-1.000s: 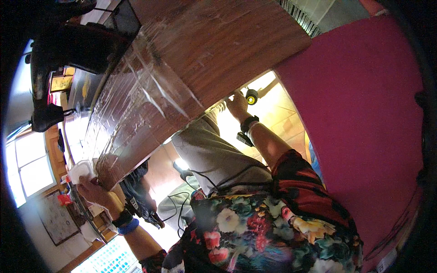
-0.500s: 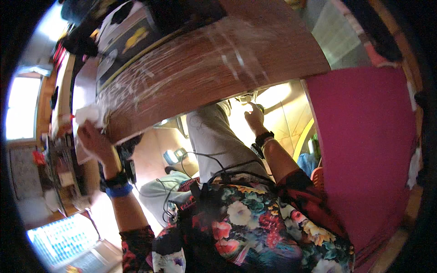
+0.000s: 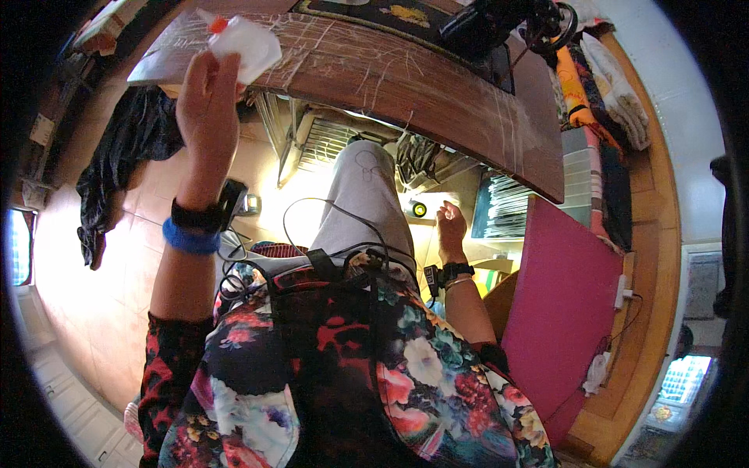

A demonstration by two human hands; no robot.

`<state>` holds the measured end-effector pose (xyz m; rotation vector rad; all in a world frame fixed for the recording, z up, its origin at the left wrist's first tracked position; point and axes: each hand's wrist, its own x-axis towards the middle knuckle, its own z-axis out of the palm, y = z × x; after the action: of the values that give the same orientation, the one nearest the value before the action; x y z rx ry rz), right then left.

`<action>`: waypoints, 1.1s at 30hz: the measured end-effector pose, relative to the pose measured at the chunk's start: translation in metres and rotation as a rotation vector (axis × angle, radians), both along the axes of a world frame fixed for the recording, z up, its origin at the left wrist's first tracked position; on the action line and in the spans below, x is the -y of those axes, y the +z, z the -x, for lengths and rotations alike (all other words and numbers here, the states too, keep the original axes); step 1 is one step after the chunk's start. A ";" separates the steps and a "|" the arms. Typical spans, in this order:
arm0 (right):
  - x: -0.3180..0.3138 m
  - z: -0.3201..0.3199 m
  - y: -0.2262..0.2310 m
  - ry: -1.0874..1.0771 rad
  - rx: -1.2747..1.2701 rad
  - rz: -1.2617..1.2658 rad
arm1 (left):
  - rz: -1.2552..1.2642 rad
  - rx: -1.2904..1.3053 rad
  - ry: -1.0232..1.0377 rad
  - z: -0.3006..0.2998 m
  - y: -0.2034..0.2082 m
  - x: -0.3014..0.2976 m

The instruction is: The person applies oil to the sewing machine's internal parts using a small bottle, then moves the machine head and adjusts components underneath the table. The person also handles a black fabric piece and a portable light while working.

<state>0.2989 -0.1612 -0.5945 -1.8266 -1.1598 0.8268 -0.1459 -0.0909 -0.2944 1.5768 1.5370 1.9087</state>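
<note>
My left hand point(image 3: 209, 117) is raised at the upper left, its fingers closed on a translucent white plastic bottle point(image 3: 253, 48) with an orange-red cap. The bottle is tilted above the left part of a brown wooden tabletop point(image 3: 343, 74) covered in clear plastic film. Low on the other side, beyond the tabletop's near edge, is my right hand point(image 3: 451, 228). Its fingers are loosely curled and slightly apart, with nothing visible in them. Close to its left is a small round black object point(image 3: 419, 209) with a yellow-green centre.
Black cloth point(image 3: 129, 152) hangs at the left. A magenta panel point(image 3: 566, 312) stands at the right, near a white plug and cord point(image 3: 622, 296). A black device point(image 3: 488, 35) sits on the tabletop. Dark cables point(image 3: 300, 204) loop across my lap.
The view has swung round. My left hand has lifted the bottle off the tabletop's left end. My right hand has drawn back a little from the lit area under the table.
</note>
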 end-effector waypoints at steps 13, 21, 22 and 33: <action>0.004 0.161 0.197 0.683 -0.446 -0.155 | 0.440 -0.104 -0.416 -0.028 -0.065 0.121; 0.011 0.202 0.228 0.845 -0.720 0.045 | 0.465 -0.008 -0.468 -0.026 -0.058 0.133; 0.014 0.203 0.225 0.877 -0.726 0.036 | 0.464 0.004 -0.479 -0.028 -0.058 0.135; 0.019 0.212 0.204 0.957 -0.617 0.007 | 0.477 -0.130 -0.512 -0.025 -0.070 0.140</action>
<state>0.0868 -0.1803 -0.3906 -0.8046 -1.5640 1.7596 -0.1206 -0.2310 -0.3647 1.6744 1.3279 1.0941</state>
